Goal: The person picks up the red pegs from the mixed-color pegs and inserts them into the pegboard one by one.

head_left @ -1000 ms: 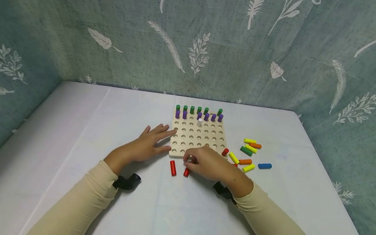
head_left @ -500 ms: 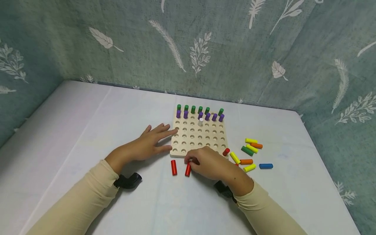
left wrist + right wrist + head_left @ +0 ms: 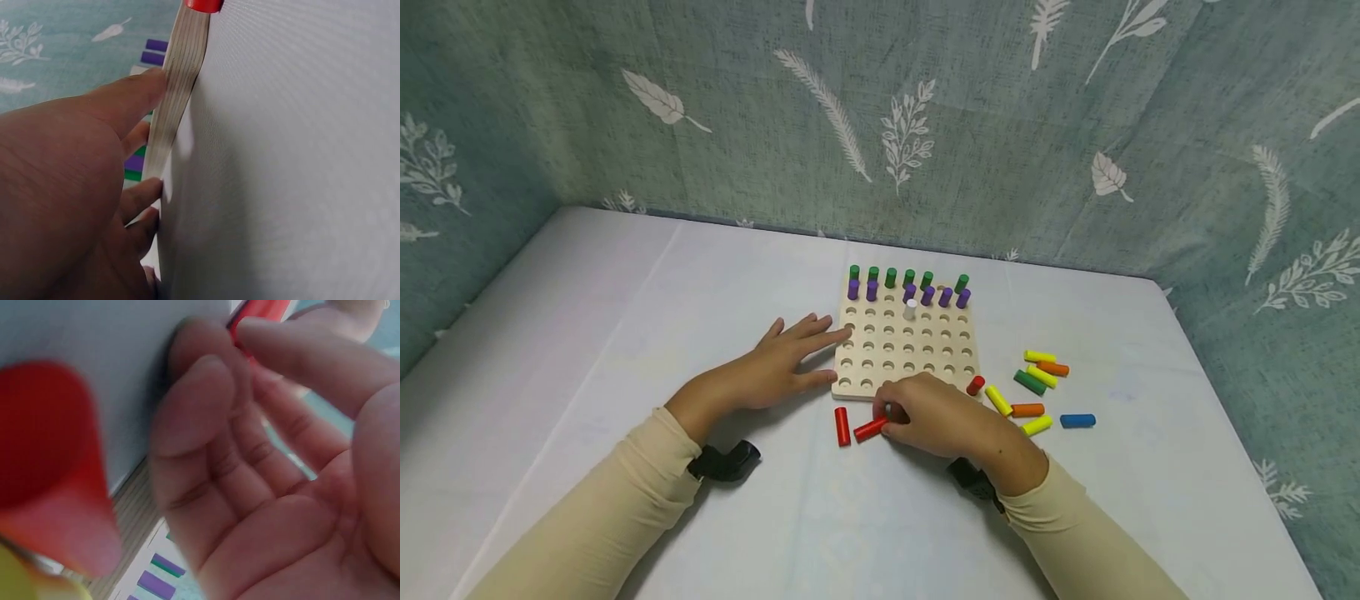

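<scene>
My left hand (image 3: 782, 367) lies spread at the left side of a wooden pegboard (image 3: 853, 396), its index fingertip over the board's edge. In the left wrist view the thumb (image 3: 140, 90) presses against the board's side. Just in front of the board, my right hand (image 3: 936, 417) pinches the right end of a red peg (image 3: 870, 429) between thumb and finger. That peg lies slantwise, its left end close to a second red peg (image 3: 842, 426). Green pegs (image 3: 891, 277) and purple pegs (image 3: 928, 296) stand in the two back rows, with one white peg (image 3: 910, 310) before them.
Right of the board lie several loose pegs: yellow (image 3: 998, 401), orange (image 3: 1027, 410), green (image 3: 1029, 382) and blue (image 3: 1078, 421). Another red peg (image 3: 975, 385) leans at the board's front right corner. A patterned cloth (image 3: 737, 125) hangs behind the white table (image 3: 760, 267).
The red peg at my right fingertips has turned from pointing towards me to lying slantwise, its free end swinging left. My left hand stays in place.
</scene>
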Available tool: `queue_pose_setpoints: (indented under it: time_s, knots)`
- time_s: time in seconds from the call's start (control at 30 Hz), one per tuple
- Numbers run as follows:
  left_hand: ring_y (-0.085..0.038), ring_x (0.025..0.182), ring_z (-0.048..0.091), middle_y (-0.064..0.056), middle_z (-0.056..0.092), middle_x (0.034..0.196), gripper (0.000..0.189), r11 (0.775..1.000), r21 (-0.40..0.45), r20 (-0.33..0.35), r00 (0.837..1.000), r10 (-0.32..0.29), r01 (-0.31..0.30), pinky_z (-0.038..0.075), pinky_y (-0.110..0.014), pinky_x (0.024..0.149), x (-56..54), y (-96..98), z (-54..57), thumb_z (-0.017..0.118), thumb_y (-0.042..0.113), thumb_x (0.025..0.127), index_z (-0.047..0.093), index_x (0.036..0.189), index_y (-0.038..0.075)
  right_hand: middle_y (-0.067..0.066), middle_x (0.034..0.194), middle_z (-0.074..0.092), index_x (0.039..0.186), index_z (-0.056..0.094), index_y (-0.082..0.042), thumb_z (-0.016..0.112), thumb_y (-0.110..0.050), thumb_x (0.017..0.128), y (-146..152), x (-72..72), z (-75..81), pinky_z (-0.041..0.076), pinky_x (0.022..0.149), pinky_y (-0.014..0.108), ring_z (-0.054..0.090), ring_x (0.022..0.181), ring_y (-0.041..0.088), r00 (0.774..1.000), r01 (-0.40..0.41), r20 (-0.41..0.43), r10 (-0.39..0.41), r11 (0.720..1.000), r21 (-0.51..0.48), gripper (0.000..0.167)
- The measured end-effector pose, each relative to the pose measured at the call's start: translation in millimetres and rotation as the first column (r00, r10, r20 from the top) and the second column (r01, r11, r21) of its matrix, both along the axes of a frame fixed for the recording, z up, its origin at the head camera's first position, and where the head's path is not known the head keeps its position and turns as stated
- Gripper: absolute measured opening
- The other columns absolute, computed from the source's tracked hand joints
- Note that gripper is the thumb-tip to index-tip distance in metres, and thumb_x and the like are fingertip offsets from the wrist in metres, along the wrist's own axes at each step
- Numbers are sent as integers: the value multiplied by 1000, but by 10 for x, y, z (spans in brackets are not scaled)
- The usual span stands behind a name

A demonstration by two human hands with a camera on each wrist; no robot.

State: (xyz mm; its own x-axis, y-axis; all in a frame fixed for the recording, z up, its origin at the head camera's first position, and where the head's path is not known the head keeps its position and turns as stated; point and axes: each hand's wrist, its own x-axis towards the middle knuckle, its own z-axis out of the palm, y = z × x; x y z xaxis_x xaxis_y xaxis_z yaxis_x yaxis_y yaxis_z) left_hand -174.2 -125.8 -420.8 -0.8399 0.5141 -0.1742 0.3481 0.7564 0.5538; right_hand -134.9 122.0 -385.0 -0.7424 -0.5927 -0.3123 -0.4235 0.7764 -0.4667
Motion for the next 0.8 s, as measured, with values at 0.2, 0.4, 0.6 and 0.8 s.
queue_pose_setpoints:
  time_s: [0.2, 0.4, 0.6, 0.8]
  knots:
    - [-33, 157, 10, -9, 25, 166, 70, 1000, 8, -14, 1000, 6, -6, -4, -63, 123, -8, -10, 10, 66, 44, 95, 34, 156, 34, -7, 94, 63, 106, 74, -16, 75, -18, 90, 24, -27, 52, 52, 75, 23, 56, 86, 11, 999, -8, -47, 4, 996, -88, 16]
    - [-34, 157, 9, -10, 23, 167, 71, 1000, 11, 17, 1000, -11, 11, -5, -63, 122, 2, -5, -17, 66, 44, 95, 33, 157, 33, -10, 88, 68, 102, 73, -20, 75, -16, 89, 92, -37, 52, 53, 63, 22, 60, 70, 8, 999, -9, 32, 14, 988, -153, 13]
    - [-33, 157, 9, -8, 24, 167, 71, 1000, 12, 3, 1000, -10, 10, -5, -62, 123, -7, 12, -44, 66, 45, 95, 33, 157, 35, -8, 80, 67, 98, 73, -20, 75, -14, 88, 185, -68, 83, 52, 58, 23, 59, 61, 9, 999, 27, 44, -17, 969, -244, 11]
    - [-33, 157, 8, -9, 22, 167, 72, 1000, 7, 14, 1000, -9, 9, -6, -62, 122, -15, -3, -14, 65, 47, 95, 31, 157, 35, -8, 84, 69, 102, 74, -20, 75, -19, 91, 262, -128, 204, 55, 62, 24, 60, 72, 10, 998, 56, 23, -51, 962, -266, 12]
